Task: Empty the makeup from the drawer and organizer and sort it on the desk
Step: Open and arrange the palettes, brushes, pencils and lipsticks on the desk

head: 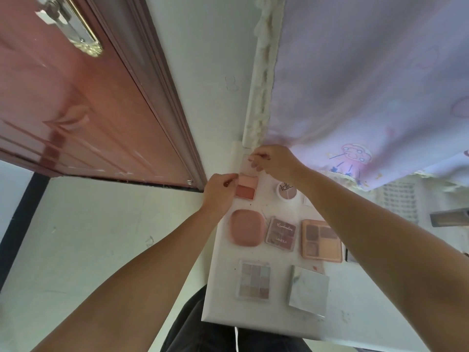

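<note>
Both hands at the worktop's (276, 321) far corner, left hand (220, 193) pinching the blush compact (246, 190), right hand's (275, 161) fingers curled on something unclear, risking a nudge off the edge.

A single head-worn wide-angle camera looks steeply down and forward from above the person's lap, close over the near edge of the white desk (256, 308). Both forearms run up from the bottom corners to meet near the frame's centre, where the left hand (219, 193) and right hand (272, 160) work. Beyond them the view takes in a door (76, 110) and a curtain (368, 85); the edges bend strongly.
</note>
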Demonstrator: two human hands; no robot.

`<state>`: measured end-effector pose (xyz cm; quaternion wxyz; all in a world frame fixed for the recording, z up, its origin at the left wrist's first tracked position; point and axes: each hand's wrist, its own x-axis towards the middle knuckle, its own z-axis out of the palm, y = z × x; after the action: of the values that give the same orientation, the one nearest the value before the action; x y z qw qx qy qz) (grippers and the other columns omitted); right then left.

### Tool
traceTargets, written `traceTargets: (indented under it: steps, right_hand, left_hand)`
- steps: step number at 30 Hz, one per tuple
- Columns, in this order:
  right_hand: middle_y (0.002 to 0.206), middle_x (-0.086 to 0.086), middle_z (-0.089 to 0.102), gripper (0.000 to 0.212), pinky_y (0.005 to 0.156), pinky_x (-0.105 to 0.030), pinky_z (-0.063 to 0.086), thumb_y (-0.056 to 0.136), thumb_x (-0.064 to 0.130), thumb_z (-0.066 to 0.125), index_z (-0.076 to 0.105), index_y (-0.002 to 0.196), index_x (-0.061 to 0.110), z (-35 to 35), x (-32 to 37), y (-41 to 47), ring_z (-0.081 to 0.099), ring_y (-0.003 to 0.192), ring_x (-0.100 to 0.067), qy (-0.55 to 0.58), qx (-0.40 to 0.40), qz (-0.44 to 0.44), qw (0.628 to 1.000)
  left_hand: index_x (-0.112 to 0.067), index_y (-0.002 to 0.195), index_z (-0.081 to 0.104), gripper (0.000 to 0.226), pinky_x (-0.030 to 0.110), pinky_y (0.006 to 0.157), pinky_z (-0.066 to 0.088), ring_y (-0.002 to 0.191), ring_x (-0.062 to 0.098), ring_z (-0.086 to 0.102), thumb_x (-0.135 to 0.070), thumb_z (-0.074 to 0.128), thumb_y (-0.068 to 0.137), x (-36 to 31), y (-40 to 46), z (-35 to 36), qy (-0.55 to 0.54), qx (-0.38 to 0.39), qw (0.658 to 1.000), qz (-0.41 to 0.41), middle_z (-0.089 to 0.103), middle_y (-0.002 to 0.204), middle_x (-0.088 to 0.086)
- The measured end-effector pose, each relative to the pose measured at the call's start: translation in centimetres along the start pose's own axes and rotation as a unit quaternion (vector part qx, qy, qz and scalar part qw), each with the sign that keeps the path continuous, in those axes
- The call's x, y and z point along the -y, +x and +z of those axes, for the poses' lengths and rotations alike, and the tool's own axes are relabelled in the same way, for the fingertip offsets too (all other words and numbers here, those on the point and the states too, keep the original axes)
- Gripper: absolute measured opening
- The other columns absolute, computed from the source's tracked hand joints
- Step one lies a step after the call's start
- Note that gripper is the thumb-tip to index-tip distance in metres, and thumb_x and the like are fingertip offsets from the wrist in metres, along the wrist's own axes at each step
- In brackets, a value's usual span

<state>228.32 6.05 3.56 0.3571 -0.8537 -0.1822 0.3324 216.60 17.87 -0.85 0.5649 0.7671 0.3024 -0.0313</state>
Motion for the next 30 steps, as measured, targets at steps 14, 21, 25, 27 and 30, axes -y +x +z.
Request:
traceTargets:
  steps: [14,21,25,27,30]
  right_hand:
    - [0.129,-0.007,0.044,0.043,0.095,-0.038,0.038,0.089,0.040,0.056,0.042,0.121,0.015,-0.8,-5.0,-7.4,0.044,0.117,-0.027,-0.439,0.007,-0.067,0.896]
    - [0.114,-0.004,0.055,0.045,0.083,-0.031,0.043,0.090,0.041,0.056,0.045,0.123,0.014,-1.4,-4.4,-8.2,0.054,0.103,-0.023,-0.227,-0.060,-0.032,0.972]
    - [0.103,-0.009,0.067,0.042,0.082,-0.033,0.046,0.090,0.043,0.056,0.064,0.106,0.004,-3.2,-2.4,-9.8,0.061,0.097,-0.024,-0.099,-0.047,0.011,0.994]
    - [0.104,-0.013,0.068,0.044,0.082,-0.034,0.047,0.091,0.044,0.054,0.068,0.102,0.004,-3.9,-1.7,-10.4,0.062,0.092,-0.024,-0.116,-0.036,0.008,0.993]
    - [0.101,-0.012,0.070,0.041,0.072,-0.031,0.049,0.092,0.043,0.053,0.070,0.101,0.007,-4.6,-1.4,-11.3,0.059,0.072,-0.016,-0.108,0.002,0.002,0.994]
  left_hand:
    - [-0.011,0.127,0.056,0.034,0.034,0.092,0.048,0.103,0.019,0.060,-0.014,0.045,0.096,-3.5,-4.5,5.2,0.160,0.100,0.980,0.063,0.064,0.117,0.007]
    - [-0.015,0.139,0.042,0.049,0.033,0.090,0.048,0.101,0.019,0.056,-0.015,0.053,0.091,-4.0,-4.7,5.9,0.174,0.128,0.973,0.078,0.054,0.123,0.006]
    - [-0.023,0.137,0.039,0.061,0.022,0.083,0.042,0.098,0.006,0.051,-0.034,0.066,0.084,-4.9,-6.1,5.5,0.142,0.094,0.978,0.124,0.045,0.122,-0.010]
    - [-0.023,0.130,0.046,0.055,0.017,0.078,0.035,0.095,0.004,0.049,-0.039,0.068,0.082,-5.7,-6.7,5.3,0.155,0.073,0.972,0.159,0.049,0.117,-0.011]
    - [-0.020,0.122,0.053,0.046,0.015,0.076,0.032,0.096,0.007,0.047,-0.039,0.068,0.083,-6.6,-7.5,4.5,0.157,0.089,0.968,0.172,0.051,0.106,-0.009]
